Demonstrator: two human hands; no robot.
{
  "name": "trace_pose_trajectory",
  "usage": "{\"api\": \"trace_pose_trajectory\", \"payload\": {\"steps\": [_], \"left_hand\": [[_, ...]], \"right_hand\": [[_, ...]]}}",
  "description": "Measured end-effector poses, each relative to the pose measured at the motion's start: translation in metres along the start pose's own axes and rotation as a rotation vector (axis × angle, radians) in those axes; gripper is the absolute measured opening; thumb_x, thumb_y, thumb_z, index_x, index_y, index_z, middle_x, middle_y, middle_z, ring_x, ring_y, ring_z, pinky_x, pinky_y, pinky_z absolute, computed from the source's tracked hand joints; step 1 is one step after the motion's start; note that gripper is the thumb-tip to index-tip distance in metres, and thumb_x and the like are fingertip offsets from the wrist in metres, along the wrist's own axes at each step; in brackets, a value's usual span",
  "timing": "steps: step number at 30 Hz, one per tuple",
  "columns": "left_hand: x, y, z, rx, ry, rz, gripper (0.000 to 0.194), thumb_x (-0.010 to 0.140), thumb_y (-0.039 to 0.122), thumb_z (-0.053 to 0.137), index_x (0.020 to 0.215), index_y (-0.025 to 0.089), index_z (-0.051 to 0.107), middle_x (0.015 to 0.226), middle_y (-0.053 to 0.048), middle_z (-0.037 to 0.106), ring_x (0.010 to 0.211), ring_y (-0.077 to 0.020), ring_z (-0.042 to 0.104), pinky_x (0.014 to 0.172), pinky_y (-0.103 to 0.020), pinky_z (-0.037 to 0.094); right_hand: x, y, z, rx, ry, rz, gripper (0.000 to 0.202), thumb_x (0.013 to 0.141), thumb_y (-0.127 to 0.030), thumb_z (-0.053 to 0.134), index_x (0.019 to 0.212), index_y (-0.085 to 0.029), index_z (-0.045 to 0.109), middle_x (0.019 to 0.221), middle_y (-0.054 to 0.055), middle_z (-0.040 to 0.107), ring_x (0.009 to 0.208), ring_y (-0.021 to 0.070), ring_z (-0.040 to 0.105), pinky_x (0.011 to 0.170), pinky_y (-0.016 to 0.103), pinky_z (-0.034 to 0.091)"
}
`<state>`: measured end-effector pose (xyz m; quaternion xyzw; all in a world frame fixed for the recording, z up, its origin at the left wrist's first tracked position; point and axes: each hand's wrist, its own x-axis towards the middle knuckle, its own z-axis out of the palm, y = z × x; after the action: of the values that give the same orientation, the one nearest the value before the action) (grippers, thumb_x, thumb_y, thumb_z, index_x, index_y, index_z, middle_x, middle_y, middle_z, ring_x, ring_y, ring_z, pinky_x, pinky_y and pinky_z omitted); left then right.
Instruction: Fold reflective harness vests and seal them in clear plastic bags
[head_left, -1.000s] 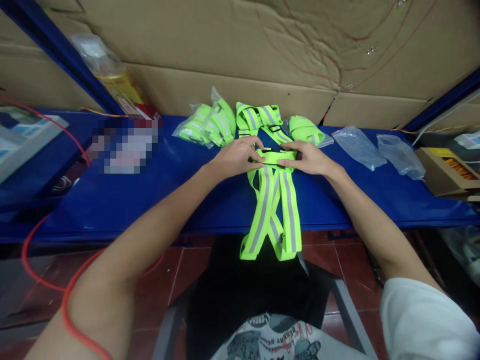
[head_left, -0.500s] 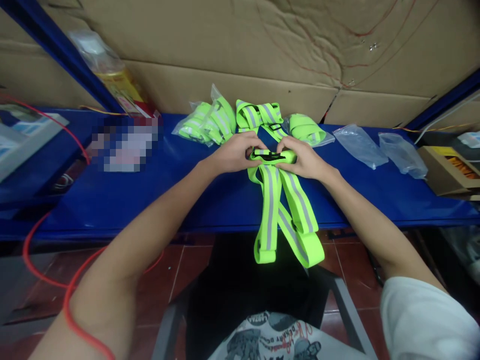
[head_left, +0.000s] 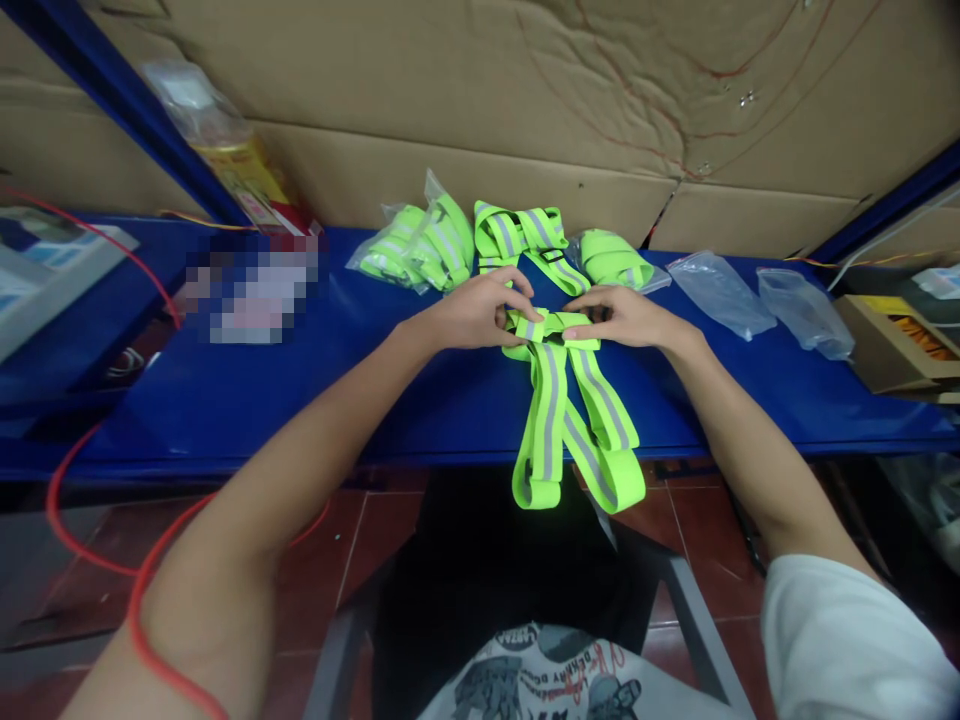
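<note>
Between my hands lies a neon yellow-green reflective strap harness [head_left: 551,400] with a grey stripe along its bands. Its upper part is folded into a bundle, and two long loops hang down over the table's front edge. My left hand [head_left: 487,310] grips the bundle's left end with fingers and thumb. At the other end, my right hand [head_left: 626,315] pinches the folded band, thumb in front. Some of the dark fittings in the bundle are hidden by the folds. Just behind it rests a second reflective strap [head_left: 521,230], partly covered by my left hand.
On the blue table [head_left: 360,390], bagged straps [head_left: 420,240] lie left of the second strap and another bagged strap [head_left: 615,258] right of it. Flat clear bags [head_left: 720,290] lie farther right, beside a cardboard box [head_left: 900,340]. A bottle [head_left: 232,150] and a red hose [head_left: 139,600] are on the left.
The bundle has been lowered and turned flatter, so its dark inside shows less. My fingers have shifted over its top, and the hanging loops have risen slightly.
</note>
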<state>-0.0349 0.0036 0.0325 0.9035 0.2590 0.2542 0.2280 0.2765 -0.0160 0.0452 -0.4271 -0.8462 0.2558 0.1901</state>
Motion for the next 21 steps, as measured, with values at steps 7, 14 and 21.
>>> {"api": "trace_pose_trajectory", "payload": {"steps": [7,14,21], "left_hand": [[-0.001,-0.005,-0.011,-0.273,-0.137,-0.141,0.037,0.084,0.046,0.093,0.115,0.026,0.091,0.140,-0.013,0.078,0.073,-0.0124,0.074,0.073,-0.031,0.065],[0.001,-0.007,-0.002,-0.382,-0.003,-0.362,0.064,0.067,0.037,0.107,0.122,0.020,0.078,0.119,-0.013,0.079,0.072,-0.0146,0.075,0.067,-0.030,0.063],[0.002,-0.012,0.004,-0.445,0.020,-0.343,0.056,0.077,0.035,0.101,0.124,0.019,0.075,0.110,-0.008,0.071,0.070,-0.0167,0.077,0.064,-0.031,0.063]], "right_hand": [[0.000,0.001,0.002,-0.033,0.009,-0.084,0.072,0.074,-0.080,0.093,0.114,-0.021,0.085,0.098,0.008,0.074,0.079,0.0222,0.061,0.068,0.036,0.049],[-0.003,-0.010,0.003,0.095,0.025,0.012,0.068,0.070,-0.074,0.098,0.105,-0.022,0.070,0.099,0.007,0.072,0.085,0.0258,0.062,0.068,0.036,0.046],[-0.005,-0.012,0.010,0.338,0.087,0.164,0.074,0.064,-0.067,0.105,0.102,-0.028,0.055,0.099,0.005,0.073,0.063,0.0206,0.061,0.045,0.042,0.054]]}}
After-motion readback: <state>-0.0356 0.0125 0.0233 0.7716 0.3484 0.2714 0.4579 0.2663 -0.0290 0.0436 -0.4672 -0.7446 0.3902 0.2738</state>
